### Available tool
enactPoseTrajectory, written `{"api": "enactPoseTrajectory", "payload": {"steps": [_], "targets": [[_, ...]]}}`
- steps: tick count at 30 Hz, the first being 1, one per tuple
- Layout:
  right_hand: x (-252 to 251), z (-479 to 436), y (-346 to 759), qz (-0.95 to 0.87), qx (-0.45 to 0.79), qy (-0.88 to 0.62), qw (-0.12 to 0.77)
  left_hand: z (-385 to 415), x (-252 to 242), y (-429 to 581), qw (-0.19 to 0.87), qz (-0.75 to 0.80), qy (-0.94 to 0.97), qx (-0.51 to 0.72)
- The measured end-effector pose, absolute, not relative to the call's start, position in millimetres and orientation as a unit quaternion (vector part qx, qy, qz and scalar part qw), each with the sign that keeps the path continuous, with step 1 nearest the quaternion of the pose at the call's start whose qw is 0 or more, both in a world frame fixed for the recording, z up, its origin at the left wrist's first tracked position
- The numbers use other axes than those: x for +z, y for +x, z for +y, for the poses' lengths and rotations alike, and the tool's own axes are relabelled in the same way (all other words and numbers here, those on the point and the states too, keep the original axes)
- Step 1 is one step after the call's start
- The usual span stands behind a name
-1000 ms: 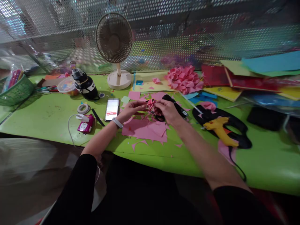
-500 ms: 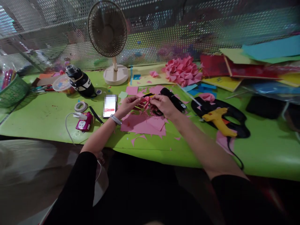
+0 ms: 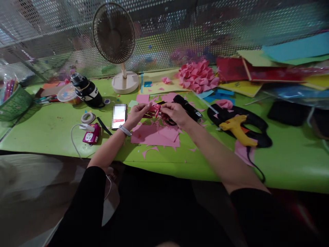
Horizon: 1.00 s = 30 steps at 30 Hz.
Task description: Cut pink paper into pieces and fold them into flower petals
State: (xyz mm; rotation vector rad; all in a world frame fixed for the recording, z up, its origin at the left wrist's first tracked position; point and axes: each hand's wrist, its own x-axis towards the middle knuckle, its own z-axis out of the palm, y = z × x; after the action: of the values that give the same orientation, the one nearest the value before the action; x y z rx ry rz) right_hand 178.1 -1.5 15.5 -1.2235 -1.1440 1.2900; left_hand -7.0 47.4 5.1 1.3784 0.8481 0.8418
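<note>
Holding a small pink paper piece [image 3: 155,110] between both hands, I see it just above the green table [image 3: 46,132]. My left hand [image 3: 137,115] has its grip pinched on one side, my right hand [image 3: 174,115] pinched on the other. Pink paper sheets [image 3: 154,135] lie under them, a phone [image 3: 119,116] just beside my left hand

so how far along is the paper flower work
Done: a big pink flower ball sits by the mesh. In hand: the left hand and right hand pinch a small folded pink piece. Left: uncut pink sheets and the idle glue gun suggest more pieces to make.
</note>
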Motion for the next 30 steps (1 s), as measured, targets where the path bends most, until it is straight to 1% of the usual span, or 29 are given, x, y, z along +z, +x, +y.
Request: {"api": "enactPoseTrajectory", "payload": {"steps": [4, 6, 8, 10, 11, 13, 16, 19, 22, 24, 26, 28, 30], "targets": [[11.3, 3.0, 185.9, -0.496, 0.501, -0.514, 0.488, 47.3, 7.3, -10.9, 0.625, 0.369, 0.579, 0.372], [7.0, 6.0, 192.1, -0.551, 0.423, -0.548, 0.466, 47.7, 4.3, -15.5, 0.63, 0.39, 0.554, 0.379], [2.1, 7.3, 196.2, -0.65, 0.299, -0.58, 0.391, 48.2, -1.2, -20.6, 0.636, 0.421, 0.516, 0.391], [-2.6, 6.5, 196.0, -0.748, 0.188, -0.574, 0.277, 48.9, -7.9, -24.5, 0.641, 0.442, 0.48, 0.404], [-4.7, 5.5, 194.3, -0.782, 0.153, -0.56, 0.226, 49.3, -11.1, -25.6, 0.644, 0.445, 0.469, 0.408], [-8.1, 3.0, 189.2, -0.821, 0.118, -0.536, 0.16, 49.6, -16.1, -25.5, 0.651, 0.444, 0.462, 0.407], [-10.2, 0.4, 183.7, -0.832, 0.112, -0.529, 0.127, 48.7, -19.0, -22.2, 0.66, 0.456, 0.466, 0.372], [-8.7, 0.4, 185.3, -0.827, 0.125, -0.528, 0.147, 46.6, -16.9, -20.5, 0.64, 0.483, 0.501, 0.325], [-5.0, 2.3, 190.6, -0.802, 0.155, -0.54, 0.203, 44.0, -10.5, -22.7, 0.555, 0.506, 0.579, 0.316], [-2.1, 3.8, 194.0, -0.771, 0.193, -0.549, 0.26, 41.4, -4.8, -24.3, 0.504, 0.51, 0.612, 0.334], [0.8, 5.0, 196.6, -0.724, 0.244, -0.551, 0.336, 37.4, 0.2, -24.1, 0.483, 0.491, 0.624, 0.369], [4.0, 5.3, 198.1, -0.653, 0.33, -0.536, 0.421, 32.4, 2.4, -22.0, 0.485, 0.46, 0.625, 0.403], [7.3, 4.1, 197.3, -0.56, 0.436, -0.513, 0.483, 26.7, 1.5, -19.1, 0.495, 0.429, 0.623, 0.428]]}}
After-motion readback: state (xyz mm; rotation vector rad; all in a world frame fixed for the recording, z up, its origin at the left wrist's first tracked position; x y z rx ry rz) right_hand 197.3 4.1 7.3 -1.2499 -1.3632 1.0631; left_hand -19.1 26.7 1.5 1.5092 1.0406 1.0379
